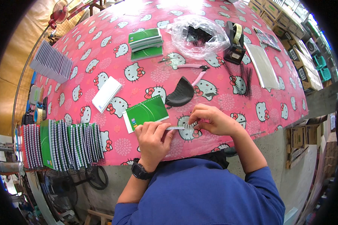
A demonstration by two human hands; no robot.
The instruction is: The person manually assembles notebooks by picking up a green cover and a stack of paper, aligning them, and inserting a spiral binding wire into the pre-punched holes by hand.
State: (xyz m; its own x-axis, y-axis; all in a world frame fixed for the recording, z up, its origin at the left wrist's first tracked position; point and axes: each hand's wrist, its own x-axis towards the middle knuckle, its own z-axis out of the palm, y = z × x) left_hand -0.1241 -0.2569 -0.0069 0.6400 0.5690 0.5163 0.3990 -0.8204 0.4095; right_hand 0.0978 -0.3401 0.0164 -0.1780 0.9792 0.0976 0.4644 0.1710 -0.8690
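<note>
Close to the table's near edge, my left hand [153, 143] grips a thin notepad [175, 128], turned so that its white page edges show. My right hand [215, 119] pinches a dark wire spiral [192, 125] against the pad's right end; how far the spiral sits in the holes is too small to tell. Just beyond my left hand lies a green-covered notepad [148, 110] with a white sheet under it. A black curved, scoop-like piece [181, 93] rests past my right hand, near pliers with pink handles [194, 69].
Loose black spirals [244, 80], a tape dispenser [234, 44] and a clear plastic bag [181, 42] lie farther back. Green notepads [145, 39] are stacked beyond a white pad [107, 94]. Spiral-bound notepads [67, 145] line the near left, another row [51, 62] the far left.
</note>
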